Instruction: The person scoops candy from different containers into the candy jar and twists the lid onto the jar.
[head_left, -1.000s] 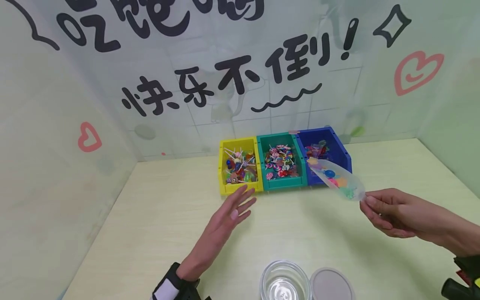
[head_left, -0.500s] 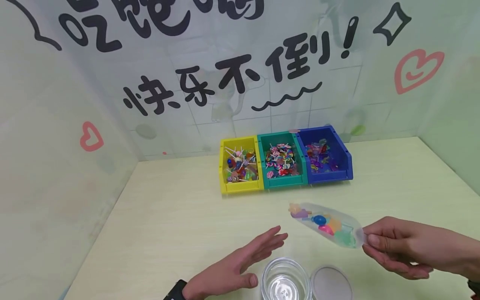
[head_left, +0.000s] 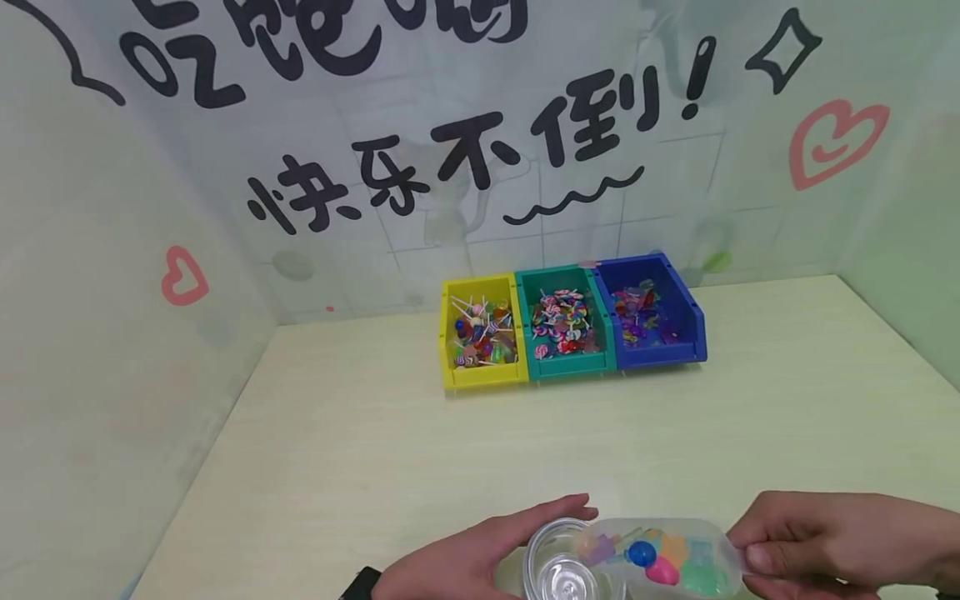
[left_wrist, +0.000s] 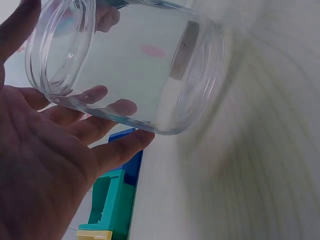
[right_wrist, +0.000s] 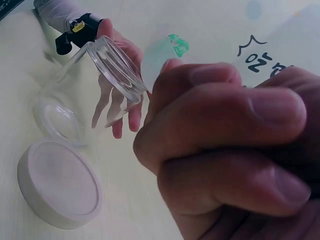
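left hand [head_left: 480,560] holds jar [head_left: 564,565], right hand [head_left: 832,542] seemingly pinching candy scoop [head_left: 660,557] above

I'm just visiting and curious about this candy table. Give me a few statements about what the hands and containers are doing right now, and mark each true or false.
1. The left hand holds a clear glass jar. True.
2. The jar is full of candies. False: it looks empty.
3. The right hand pinches a clear scoop carrying colourful candies next to the jar's mouth. True.
4. The white lid is on the jar. False: it lies on the table beside the jar.
5. The green bin stands between the yellow bin and the blue bin. True.
6. The left hand reaches into the yellow bin. False: it is at the jar, far from the bins.
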